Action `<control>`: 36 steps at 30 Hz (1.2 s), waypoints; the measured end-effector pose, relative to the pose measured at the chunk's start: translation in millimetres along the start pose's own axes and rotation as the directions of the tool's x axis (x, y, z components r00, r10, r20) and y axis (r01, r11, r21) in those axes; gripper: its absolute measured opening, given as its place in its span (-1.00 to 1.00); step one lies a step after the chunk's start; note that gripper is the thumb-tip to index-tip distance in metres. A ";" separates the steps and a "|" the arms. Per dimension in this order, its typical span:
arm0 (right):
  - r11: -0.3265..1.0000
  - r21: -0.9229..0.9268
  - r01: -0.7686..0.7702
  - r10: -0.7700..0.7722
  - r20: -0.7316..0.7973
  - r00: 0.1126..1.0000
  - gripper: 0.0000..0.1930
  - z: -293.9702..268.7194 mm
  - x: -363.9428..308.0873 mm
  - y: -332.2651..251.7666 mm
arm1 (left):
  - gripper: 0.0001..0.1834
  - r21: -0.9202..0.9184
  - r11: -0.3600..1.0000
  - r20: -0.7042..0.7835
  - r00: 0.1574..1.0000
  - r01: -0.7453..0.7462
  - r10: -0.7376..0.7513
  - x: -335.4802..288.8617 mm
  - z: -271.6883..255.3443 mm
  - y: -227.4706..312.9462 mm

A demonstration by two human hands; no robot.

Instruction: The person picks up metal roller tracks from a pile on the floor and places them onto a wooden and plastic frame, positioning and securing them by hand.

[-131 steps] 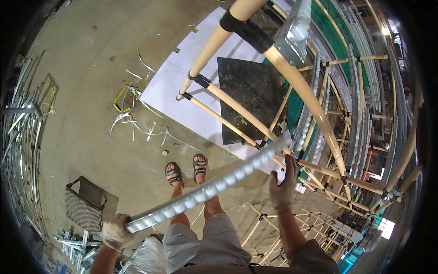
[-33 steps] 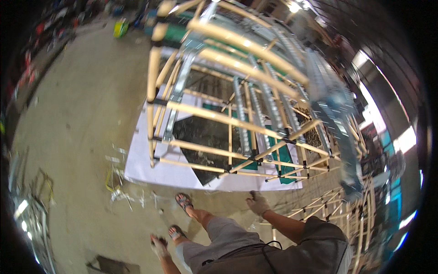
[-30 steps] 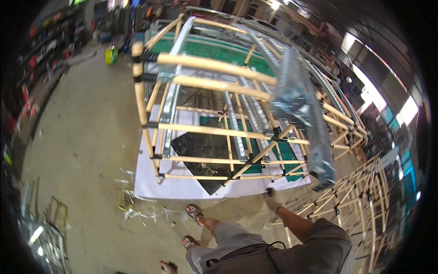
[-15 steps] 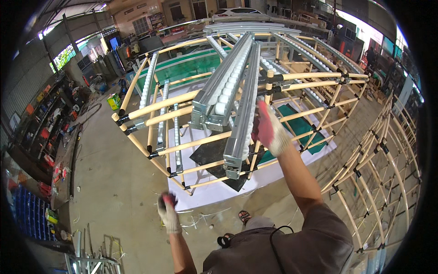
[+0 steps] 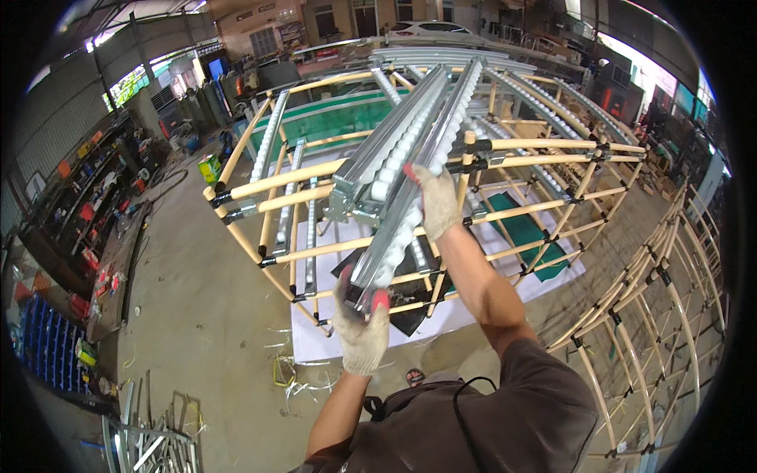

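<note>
Both my hands wear pale work gloves with red fingertips. My left hand (image 5: 361, 329) is closed around the near end of a grey metal roller track (image 5: 394, 235) with white rollers along it. Farther up the same track, my right hand (image 5: 436, 201) grips its side, thumb over the top edge. The track slopes away from me over a rack frame (image 5: 284, 178) of beige pipes and black joints. Just left of it, another roller track (image 5: 386, 172) rests on the frame, its bracketed end toward me.
More roller tracks (image 5: 272, 135) span the rack. White sheeting (image 5: 315, 335) and a green sheet (image 5: 524, 236) lie beneath. Another pipe frame (image 5: 631, 315) stands at right. Metal offcuts (image 5: 154, 441) lie at lower left, near a blue bin rack (image 5: 51, 347).
My left hand has risen from beside the rack and taken hold of the track's near end. My right hand has shifted left and up along it, and the near end has swung left.
</note>
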State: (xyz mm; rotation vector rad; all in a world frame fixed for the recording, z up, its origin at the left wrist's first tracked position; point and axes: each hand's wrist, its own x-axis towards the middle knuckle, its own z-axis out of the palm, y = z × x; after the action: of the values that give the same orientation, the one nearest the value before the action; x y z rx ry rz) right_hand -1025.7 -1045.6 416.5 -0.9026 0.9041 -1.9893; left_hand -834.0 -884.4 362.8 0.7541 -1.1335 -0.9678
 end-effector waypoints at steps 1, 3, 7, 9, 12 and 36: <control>0.997 -0.068 0.022 -0.022 -0.003 1.000 -0.33 0.8 -10.8 -7.2 | -0.31 -0.065 0.998 -0.024 0.999 0.025 -0.026 -3.1 -5.5 -3.4; 0.996 0.001 0.091 -0.091 0.052 0.994 -0.30 11.1 -43.4 -28.4 | -0.34 -0.105 0.994 -0.069 0.997 0.033 -0.040 -14.2 -26.3 -7.0; 0.867 0.485 -0.112 0.037 0.161 0.986 -0.46 -34.7 -22.9 -68.4 | -0.30 -0.143 0.979 -0.252 0.962 -0.147 0.107 -20.7 -87.9 -11.2; 0.967 0.252 0.044 -0.012 -0.130 0.991 -0.50 -54.0 -17.3 -82.6 | -0.19 -0.107 0.991 -0.279 0.959 -0.086 0.053 -19.5 -120.9 5.9; 0.984 0.152 0.088 -0.036 -0.321 0.946 -0.56 -95.8 -38.0 -65.2 | -0.25 -0.102 0.955 -0.336 0.913 -0.279 0.231 -24.2 -154.5 15.7; 0.060 0.067 -0.996 0.913 -0.406 0.028 -0.66 -243.0 -356.6 246.6 | -0.55 -0.067 0.706 -0.833 0.349 0.705 -0.428 -319.9 -450.5 -154.0</control>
State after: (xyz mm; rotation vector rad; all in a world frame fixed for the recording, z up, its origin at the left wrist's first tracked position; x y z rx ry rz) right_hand -975.6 -791.1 -7.4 0.1779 1.4466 -0.7024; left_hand -477.1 -647.2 -18.4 1.7485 -0.1248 -0.8335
